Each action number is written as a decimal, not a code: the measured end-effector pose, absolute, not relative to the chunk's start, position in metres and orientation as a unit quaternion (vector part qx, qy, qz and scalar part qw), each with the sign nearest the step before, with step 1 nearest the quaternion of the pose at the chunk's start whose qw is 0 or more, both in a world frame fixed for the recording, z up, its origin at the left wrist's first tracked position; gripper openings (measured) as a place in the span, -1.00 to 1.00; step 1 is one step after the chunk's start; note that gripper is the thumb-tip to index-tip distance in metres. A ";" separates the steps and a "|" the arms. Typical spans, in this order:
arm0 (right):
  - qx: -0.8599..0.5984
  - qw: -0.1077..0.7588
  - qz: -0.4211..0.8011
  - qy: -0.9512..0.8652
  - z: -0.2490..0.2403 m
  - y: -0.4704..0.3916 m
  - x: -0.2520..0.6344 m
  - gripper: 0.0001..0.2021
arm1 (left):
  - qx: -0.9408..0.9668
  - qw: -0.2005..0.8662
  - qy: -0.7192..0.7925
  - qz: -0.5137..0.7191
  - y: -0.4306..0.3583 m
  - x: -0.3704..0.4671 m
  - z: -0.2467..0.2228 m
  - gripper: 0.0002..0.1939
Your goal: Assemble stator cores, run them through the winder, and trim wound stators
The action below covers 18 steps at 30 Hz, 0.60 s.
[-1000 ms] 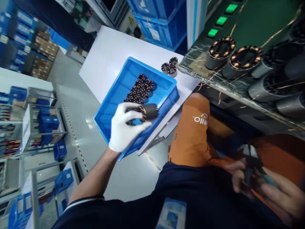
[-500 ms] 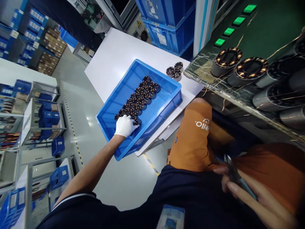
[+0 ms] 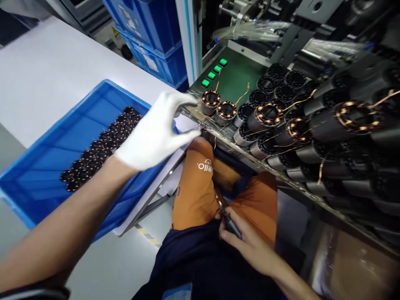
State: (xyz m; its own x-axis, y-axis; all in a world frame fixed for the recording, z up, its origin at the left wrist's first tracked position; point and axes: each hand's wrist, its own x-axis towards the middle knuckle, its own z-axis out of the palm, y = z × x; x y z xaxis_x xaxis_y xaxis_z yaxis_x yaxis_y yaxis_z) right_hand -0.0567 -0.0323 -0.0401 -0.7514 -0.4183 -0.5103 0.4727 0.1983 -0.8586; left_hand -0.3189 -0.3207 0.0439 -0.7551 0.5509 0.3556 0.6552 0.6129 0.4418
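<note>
My left hand (image 3: 156, 131), in a white glove, reaches over the near side of the blue bin towards the bench edge. Its thumb and fingers are spread apart with nothing visible between them. Just beyond the fingertips stands a motor stator (image 3: 210, 101) with copper windings and a loose wire end; a second stator (image 3: 226, 112) is beside it. Rows of stators (image 3: 106, 143) fill part of the blue bin (image 3: 59, 129). Low over my lap, my bare right hand (image 3: 242, 233) is closed around pliers (image 3: 229, 221) with blue-grey handles, their jaws pointing away from me.
Many more stators (image 3: 270, 114), several with trailing copper wires, crowd the bench (image 3: 243, 152) on the right. Green lit buttons (image 3: 211, 75) sit on its panel, with machinery and tubing behind. Stacked blue crates (image 3: 153, 41) stand beyond the white table (image 3: 40, 79).
My left hand has left the stators in the bin and moved right to the bench edge, fingers now apart. The view has turned right. My right hand still holds the pliers.
</note>
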 end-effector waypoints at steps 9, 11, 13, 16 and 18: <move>0.054 0.324 -0.641 0.694 -0.034 -0.016 -0.021 -0.56 | -0.200 0.070 -0.795 -0.568 -0.266 -0.406 -0.033 -0.26; 0.079 0.298 -0.644 0.700 -0.041 -0.014 -0.013 -0.61 | -0.175 0.017 -0.672 -0.719 -0.273 -0.387 -0.023 -0.15; 0.101 0.270 -0.649 0.704 -0.043 -0.016 -0.009 -0.68 | -0.148 -0.043 -0.585 -0.797 -0.273 -0.351 -0.009 -0.21; 0.110 0.212 -0.660 0.712 -0.034 -0.021 -0.013 -0.76 | -0.146 -0.082 -0.537 -0.827 -0.256 -0.276 0.006 -0.43; 0.087 0.155 -0.654 0.736 -0.022 -0.022 -0.022 -0.78 | -0.172 -0.059 -0.567 -0.804 -0.241 -0.230 0.009 -0.46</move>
State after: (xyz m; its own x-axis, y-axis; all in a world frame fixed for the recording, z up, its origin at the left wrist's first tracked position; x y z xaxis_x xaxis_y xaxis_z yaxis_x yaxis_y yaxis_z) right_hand -0.0220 -0.0221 -0.0219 -0.9366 -0.0745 -0.3424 0.3313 0.1305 -0.9345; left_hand -0.2300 -0.2411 0.0091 -0.9338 0.2894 0.2103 0.1008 -0.3513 0.9308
